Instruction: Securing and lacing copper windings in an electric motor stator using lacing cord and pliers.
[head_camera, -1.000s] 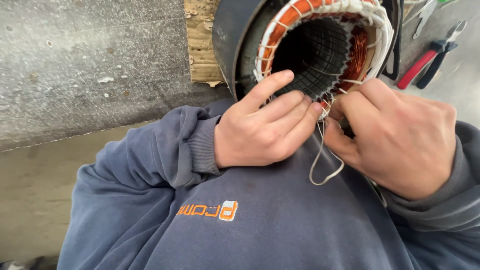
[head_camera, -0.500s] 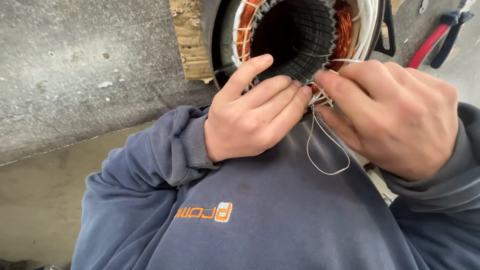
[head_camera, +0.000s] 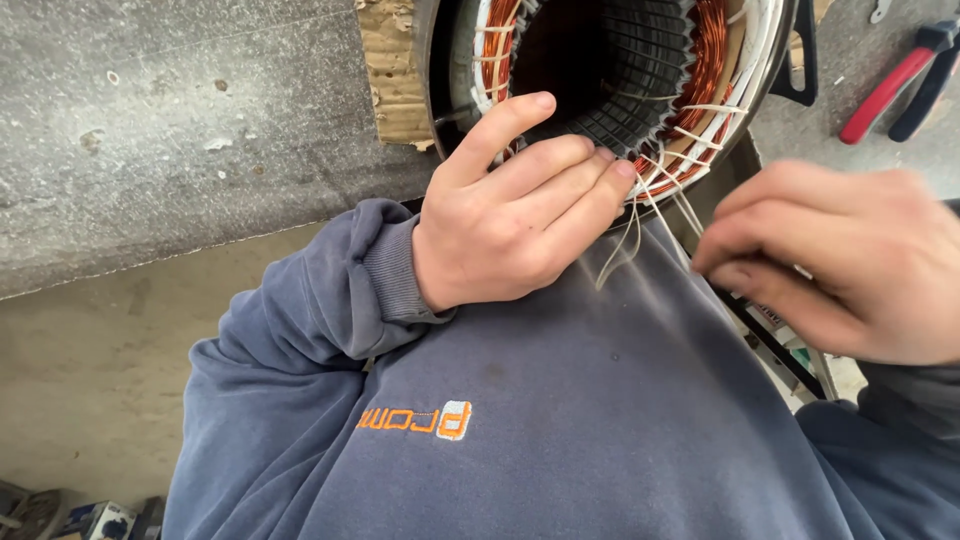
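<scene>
A motor stator (head_camera: 640, 70) with copper windings and white lacing lies on its side in front of me, its dark bore facing me. My left hand (head_camera: 510, 215) rests on the lower rim of the stator, fingers pressed against the winding. My right hand (head_camera: 850, 260) is off to the right, fingers pinched on a thin white cord (head_camera: 660, 205) that runs taut from the winding. A loose loop of the cord (head_camera: 615, 255) hangs over my blue sweatshirt.
A grey concrete bench top (head_camera: 180, 130) lies to the left. A wooden block (head_camera: 392, 70) props the stator. Red-handled pliers (head_camera: 900, 80) lie at the upper right. Small boxes (head_camera: 95, 520) sit on the floor at lower left.
My right hand has pulled away to the right from the stator rim, drawing the white cord taut. The left hand stays on the winding.
</scene>
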